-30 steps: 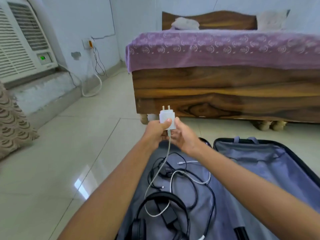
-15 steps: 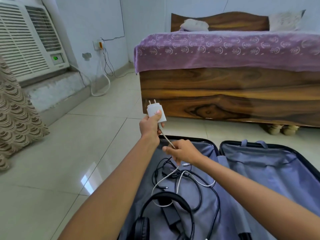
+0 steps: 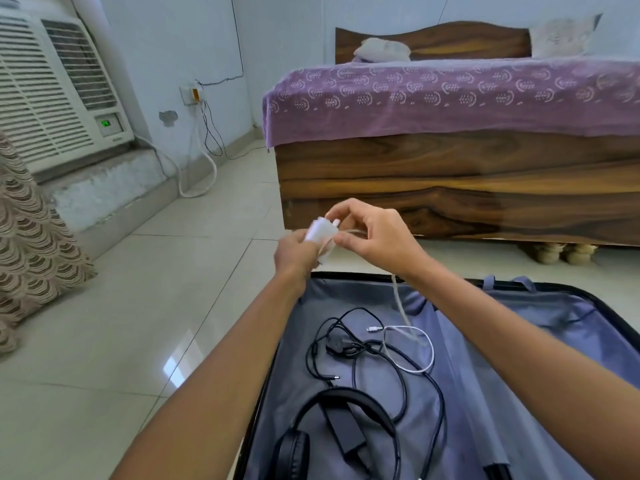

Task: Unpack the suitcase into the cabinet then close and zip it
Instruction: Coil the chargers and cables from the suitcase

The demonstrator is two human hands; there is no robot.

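Note:
An open suitcase (image 3: 571,306) with grey lining lies on the floor in front of me. My left hand (image 3: 294,254) grips a white charger plug (image 3: 322,232) above the suitcase's far edge. My right hand (image 3: 374,237) pinches the plug's white cable (image 3: 401,306) beside the plug; the cable loops round the plug and hangs down into the suitcase. In the left half lie black headphones (image 3: 346,400), a black power adapter (image 3: 346,434) and tangled black cables (image 3: 401,375). The cabinet is not in view.
A wooden bed (image 3: 450,188) with a purple cover stands just beyond the suitcase. A window air conditioner (image 3: 52,91) and a patterned curtain (image 3: 31,244) are at the left. Wall socket with cords (image 3: 194,95) is at the back. Tiled floor (image 3: 121,323) lies to the left.
My right hand rose from the suitcase up to the plug, carrying the white cable round it. The plug tilted over in my left hand, and more cable lifted off the lining.

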